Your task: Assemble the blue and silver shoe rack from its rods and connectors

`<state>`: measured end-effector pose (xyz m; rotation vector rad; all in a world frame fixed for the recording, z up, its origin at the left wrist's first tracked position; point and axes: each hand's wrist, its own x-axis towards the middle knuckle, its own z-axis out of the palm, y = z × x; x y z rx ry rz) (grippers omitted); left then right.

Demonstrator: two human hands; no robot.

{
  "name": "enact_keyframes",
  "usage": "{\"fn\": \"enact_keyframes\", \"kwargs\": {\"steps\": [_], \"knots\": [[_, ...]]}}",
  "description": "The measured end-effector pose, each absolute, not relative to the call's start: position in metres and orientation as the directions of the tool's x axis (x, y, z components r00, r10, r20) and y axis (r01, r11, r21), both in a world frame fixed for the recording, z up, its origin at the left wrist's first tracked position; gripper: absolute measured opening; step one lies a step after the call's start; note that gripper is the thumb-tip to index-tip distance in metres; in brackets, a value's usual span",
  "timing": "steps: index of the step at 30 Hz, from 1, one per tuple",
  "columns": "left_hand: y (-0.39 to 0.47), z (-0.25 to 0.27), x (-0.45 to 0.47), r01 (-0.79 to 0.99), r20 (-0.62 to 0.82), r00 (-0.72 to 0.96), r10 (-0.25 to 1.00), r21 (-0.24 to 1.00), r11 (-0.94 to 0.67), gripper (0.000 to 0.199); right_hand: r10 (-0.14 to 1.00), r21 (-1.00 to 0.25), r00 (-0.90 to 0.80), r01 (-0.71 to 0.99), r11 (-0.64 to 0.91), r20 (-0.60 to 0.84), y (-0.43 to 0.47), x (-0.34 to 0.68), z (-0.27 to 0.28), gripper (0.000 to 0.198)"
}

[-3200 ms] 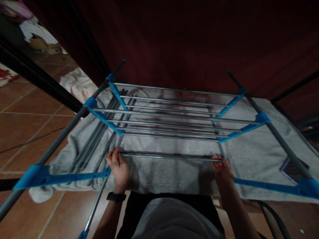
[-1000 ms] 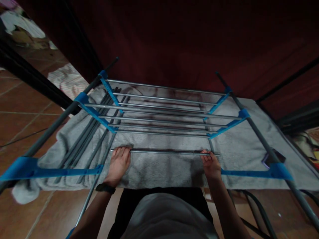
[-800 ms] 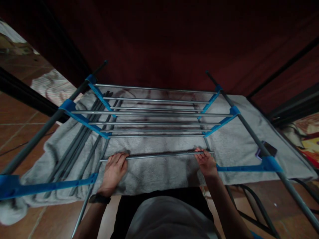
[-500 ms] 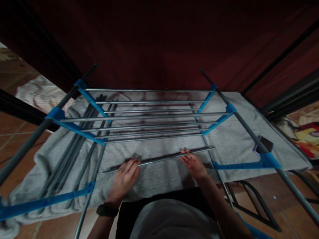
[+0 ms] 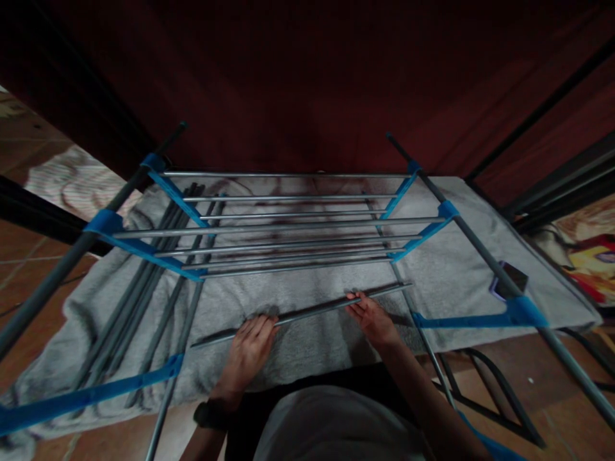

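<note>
A thin grey metal tube (image 5: 317, 310) lies slantwise between my hands, its right end higher in view than its left. My left hand (image 5: 253, 338) is closed over it left of the middle, back of the hand up. Further right, my right hand (image 5: 372, 318) pinches it between thumb and fingertips. Beyond the tube stands a rack frame with blue plastic brackets (image 5: 177, 256), grey side poles (image 5: 485, 256) and several metal crossbars (image 5: 288, 244). Two lower blue brackets, one on the left (image 5: 91, 394) and one on the right (image 5: 466, 321), flank my hands and bear no visible crossbar.
Several loose grey tubes (image 5: 129, 314) lie on the grey blanket (image 5: 288, 358) at left. A phone (image 5: 510, 280) rests on the blanket at right, behind a side pole. Dark red fabric (image 5: 307, 83) hangs at the back. A black metal frame (image 5: 500, 390) stands on the tiled floor.
My left hand has moved slightly right along the tube. The tube's left end has dropped a little towards me, so it slants more. My right hand has hardly moved.
</note>
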<state>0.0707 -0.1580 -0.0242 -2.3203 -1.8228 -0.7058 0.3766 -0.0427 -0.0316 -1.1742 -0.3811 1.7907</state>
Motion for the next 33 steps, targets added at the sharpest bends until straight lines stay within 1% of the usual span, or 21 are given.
{"fn": "enact_keyframes", "kwargs": {"steps": [5, 9, 17, 24, 29, 33], "knots": [[-0.163, -0.026, 0.066, 0.941, 0.467, 0.212, 0.858, 0.14, -0.309, 0.018, 0.844, -0.694, -0.08, -0.531, -0.486, -0.531, -0.047, 0.386, -0.032, 0.025], [-0.166, -0.027, 0.065, 0.929, 0.486, 0.233, 0.842, 0.145, -0.34, 0.019, 0.847, -0.686, -0.073, -0.552, -0.474, -0.526, -0.054, 0.391, -0.028, 0.032], [-0.173, -0.026, 0.065, 0.919, 0.493, 0.245, 0.835, 0.155, -0.361, 0.022, 0.831, -0.672, -0.072, -0.552, -0.493, -0.551, -0.065, 0.391, -0.023, 0.028], [-0.166, -0.026, 0.068, 0.953, 0.484, 0.192, 0.854, 0.116, -0.28, 0.026, 0.837, -0.67, -0.064, -0.567, -0.479, -0.544, -0.058, 0.388, -0.022, 0.022], [-0.163, -0.025, 0.066, 0.969, 0.432, 0.156, 0.888, 0.105, -0.221, 0.027, 0.854, -0.692, -0.115, -0.536, -0.483, -0.507, -0.061, 0.388, -0.022, 0.022], [-0.161, -0.022, 0.064, 0.974, 0.389, 0.132, 0.911, 0.121, -0.193, 0.028, 0.849, -0.72, -0.079, -0.493, -0.489, -0.523, -0.064, 0.386, -0.024, 0.02]]}}
